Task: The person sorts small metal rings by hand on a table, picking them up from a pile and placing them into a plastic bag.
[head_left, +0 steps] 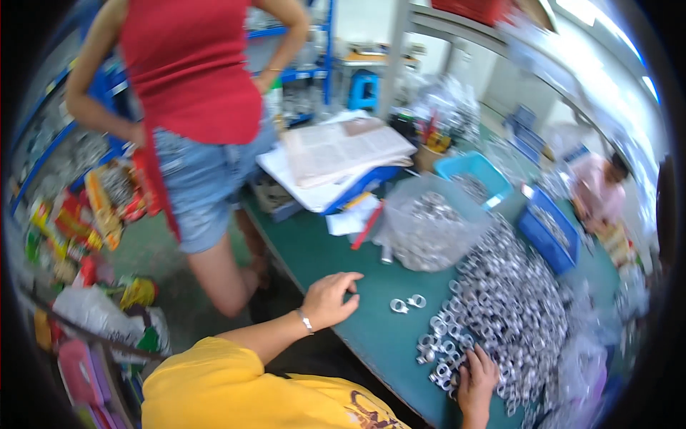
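Note:
My left hand (330, 299), a bracelet at its wrist, is over the near edge of the green table (382, 339). Its fingers are loosely bent, with a gap between thumb and forefinger and nothing visible inside. My right hand (477, 377) rests at the near edge of a large heap of metal ring clamps (511, 300). Its fingers are spread and touch the rings there; whether a ring is under the fingertips is hidden. Two loose ring clamps (407, 304) lie between my hands, apart from the heap.
Beyond the heap stand a clear plastic-lined tub (429, 247) of metal parts, a turquoise basket (446, 168) and a blue bin (547, 243). Papers (343, 154) are stacked at the far left. A person in red (189, 79) stands left of the table; another in pink (597, 187) sits far right.

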`<move>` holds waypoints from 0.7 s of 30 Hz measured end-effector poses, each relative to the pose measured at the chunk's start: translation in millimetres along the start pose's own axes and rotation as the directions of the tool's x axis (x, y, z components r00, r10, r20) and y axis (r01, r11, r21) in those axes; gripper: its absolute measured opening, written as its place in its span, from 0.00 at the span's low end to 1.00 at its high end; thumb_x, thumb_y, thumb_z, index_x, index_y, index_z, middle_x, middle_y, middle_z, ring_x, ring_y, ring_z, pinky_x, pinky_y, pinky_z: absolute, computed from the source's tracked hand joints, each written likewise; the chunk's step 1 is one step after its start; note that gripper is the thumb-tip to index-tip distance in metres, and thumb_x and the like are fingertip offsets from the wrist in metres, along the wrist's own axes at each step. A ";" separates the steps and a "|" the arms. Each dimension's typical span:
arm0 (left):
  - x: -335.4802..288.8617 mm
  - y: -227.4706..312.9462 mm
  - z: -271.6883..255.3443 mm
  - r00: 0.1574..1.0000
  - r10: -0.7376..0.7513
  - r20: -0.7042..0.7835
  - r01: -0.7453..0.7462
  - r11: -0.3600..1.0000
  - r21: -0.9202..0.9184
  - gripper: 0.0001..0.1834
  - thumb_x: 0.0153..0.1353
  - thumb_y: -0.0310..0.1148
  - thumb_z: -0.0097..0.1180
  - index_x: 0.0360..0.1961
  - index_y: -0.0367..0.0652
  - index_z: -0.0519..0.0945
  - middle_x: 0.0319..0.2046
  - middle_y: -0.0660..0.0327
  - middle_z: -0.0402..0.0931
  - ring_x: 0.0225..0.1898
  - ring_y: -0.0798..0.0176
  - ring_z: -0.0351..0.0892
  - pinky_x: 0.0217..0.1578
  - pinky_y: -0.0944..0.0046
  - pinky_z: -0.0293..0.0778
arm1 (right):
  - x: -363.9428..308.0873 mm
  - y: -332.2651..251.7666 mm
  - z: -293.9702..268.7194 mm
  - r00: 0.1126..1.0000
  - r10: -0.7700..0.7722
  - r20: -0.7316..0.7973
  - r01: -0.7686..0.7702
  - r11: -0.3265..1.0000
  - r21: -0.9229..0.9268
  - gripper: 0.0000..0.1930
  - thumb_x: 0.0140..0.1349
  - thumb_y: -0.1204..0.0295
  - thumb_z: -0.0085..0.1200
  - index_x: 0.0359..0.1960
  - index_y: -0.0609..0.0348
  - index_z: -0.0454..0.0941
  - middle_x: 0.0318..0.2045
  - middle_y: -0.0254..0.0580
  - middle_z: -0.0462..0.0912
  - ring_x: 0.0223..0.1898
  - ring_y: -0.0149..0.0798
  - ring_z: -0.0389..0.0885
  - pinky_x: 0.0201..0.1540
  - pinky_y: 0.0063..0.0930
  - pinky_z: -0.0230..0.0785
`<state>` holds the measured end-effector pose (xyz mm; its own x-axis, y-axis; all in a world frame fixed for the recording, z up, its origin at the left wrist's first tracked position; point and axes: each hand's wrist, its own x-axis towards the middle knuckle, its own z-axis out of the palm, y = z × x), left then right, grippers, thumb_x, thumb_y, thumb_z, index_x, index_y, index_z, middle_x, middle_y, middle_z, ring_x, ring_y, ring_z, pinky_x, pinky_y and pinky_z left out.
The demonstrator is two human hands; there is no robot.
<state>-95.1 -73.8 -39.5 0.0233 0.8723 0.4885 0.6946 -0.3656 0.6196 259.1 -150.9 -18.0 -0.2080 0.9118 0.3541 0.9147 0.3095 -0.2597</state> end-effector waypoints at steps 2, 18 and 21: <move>9.5 17.4 8.1 0.974 -0.001 0.228 0.037 0.987 -0.154 0.21 0.48 0.30 0.61 0.45 0.43 0.75 0.32 0.62 0.74 0.25 0.66 0.72 0.30 0.66 0.72 | -3.1 4.2 8.0 0.994 0.004 -0.111 -0.006 1.000 -0.017 0.18 0.51 0.73 0.56 0.47 0.57 0.76 0.53 0.46 0.74 0.51 0.47 0.72 0.54 0.40 0.55; 22.0 93.0 90.5 0.686 0.514 0.515 -0.350 0.854 -0.386 0.19 0.43 0.28 0.68 0.39 0.42 0.76 0.41 0.55 0.67 0.40 0.53 0.74 0.39 0.60 0.73 | -15.7 -18.8 18.4 0.998 0.055 0.000 -0.055 0.998 0.037 0.32 0.48 0.59 0.63 0.55 0.53 0.69 0.58 0.45 0.66 0.58 0.50 0.62 0.58 0.46 0.54; 21.6 89.1 94.0 0.727 0.496 0.475 -0.334 0.860 -0.387 0.19 0.42 0.25 0.67 0.38 0.41 0.76 0.42 0.55 0.66 0.38 0.54 0.75 0.38 0.61 0.73 | -1.7 -19.7 17.1 0.998 0.062 -0.030 -0.062 0.998 -0.017 0.30 0.48 0.62 0.62 0.54 0.54 0.70 0.55 0.44 0.68 0.55 0.48 0.65 0.55 0.41 0.55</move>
<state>34.9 -57.0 -31.5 0.7028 0.6073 0.3704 0.3114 -0.7308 0.6073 235.5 -153.9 -28.9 -0.1406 0.9207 0.3642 0.9318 0.2474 -0.2657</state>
